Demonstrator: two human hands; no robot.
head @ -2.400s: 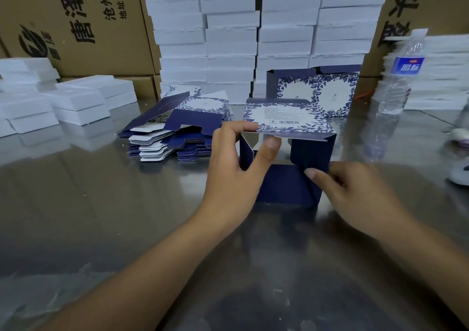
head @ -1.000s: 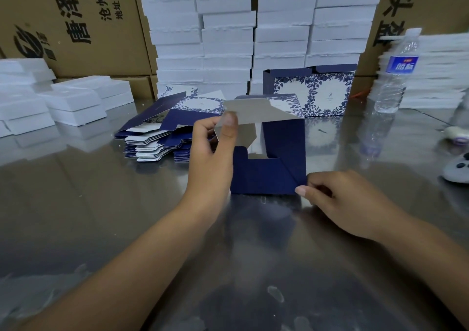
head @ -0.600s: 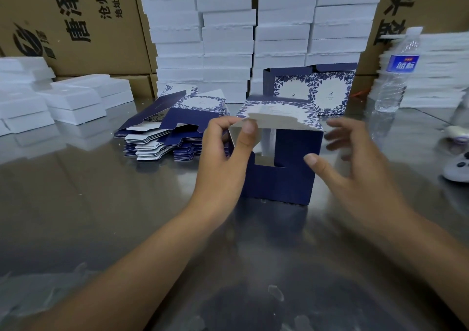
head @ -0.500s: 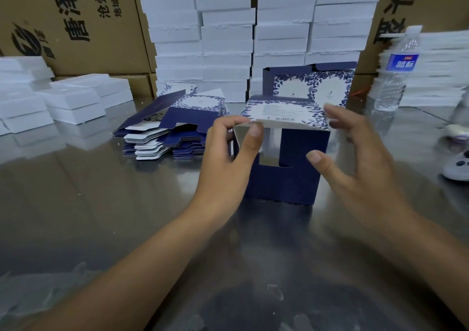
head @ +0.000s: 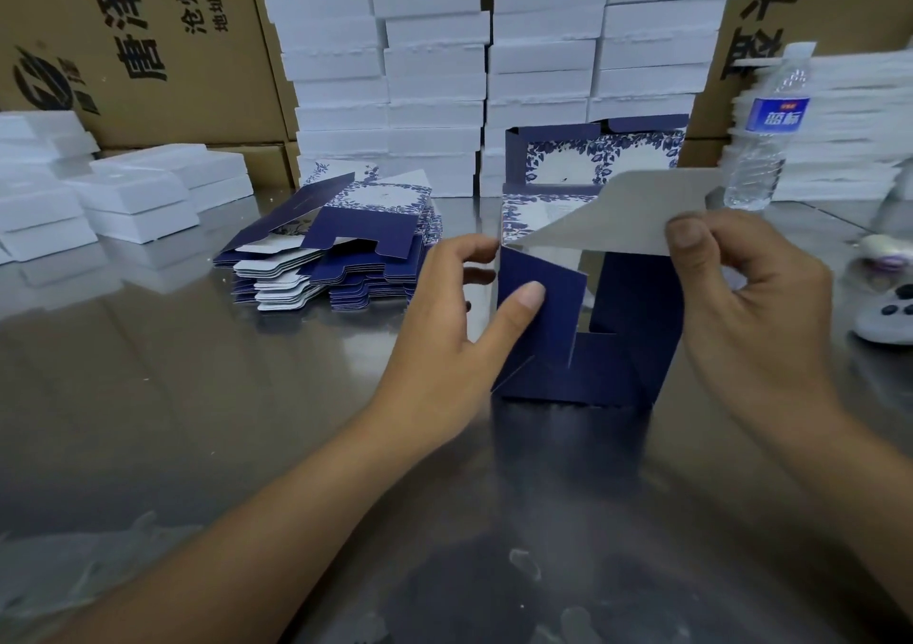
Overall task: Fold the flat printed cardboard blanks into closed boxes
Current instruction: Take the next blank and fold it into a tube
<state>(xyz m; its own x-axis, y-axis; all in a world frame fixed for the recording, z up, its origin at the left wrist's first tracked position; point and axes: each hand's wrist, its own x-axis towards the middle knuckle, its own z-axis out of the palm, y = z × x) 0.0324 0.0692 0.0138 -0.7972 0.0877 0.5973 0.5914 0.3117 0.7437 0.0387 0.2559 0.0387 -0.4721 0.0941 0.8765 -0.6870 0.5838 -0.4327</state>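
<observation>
- The half-formed navy-blue printed cardboard box (head: 637,337) stands on the shiny metal table (head: 197,421), its near end not yet closed.
- The left hand (head: 444,337) grips its left edge, thumb pressing a navy side flap (head: 548,322) inward.
- The right hand (head: 756,307) pinches the raised grey-backed large flap (head: 627,213).
- A stack of flat navy-and-white blanks (head: 336,263) lies unfolded beyond, so most of the work looks undone.

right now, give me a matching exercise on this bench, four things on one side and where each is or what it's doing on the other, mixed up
Things
1 left hand
2 right hand
3 flat blanks
4 water bottle

States
a pinches the raised grey flap
b stands upright on the table, far right
c grips the box, thumb on its navy side flap
d piled left of the box

Pairs: 1-c, 2-a, 3-d, 4-b
</observation>
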